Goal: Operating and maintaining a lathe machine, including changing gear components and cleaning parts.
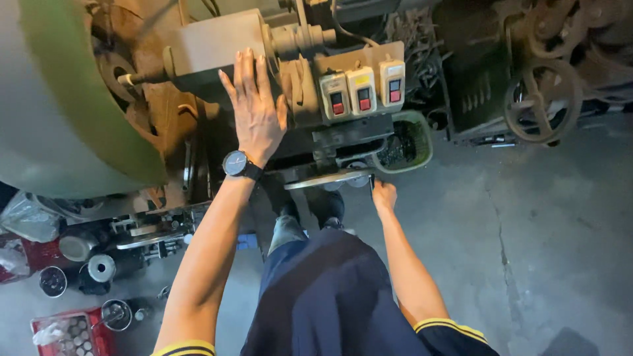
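Left hand [254,112] flat on the machine housing [217,49], fingers spread, to brace me, while my right hand [384,196] fingers pinch the round metal plate [328,178] steady.

The big flywheel [72,99] is showing a green rim, the three switch boxes [362,89] are cream with red and black buttons, and the wristwatch [237,163] is black.

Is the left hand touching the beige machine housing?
Touching. The head view shows the left hand pressed flat, fingers spread, on the beige machine housing.
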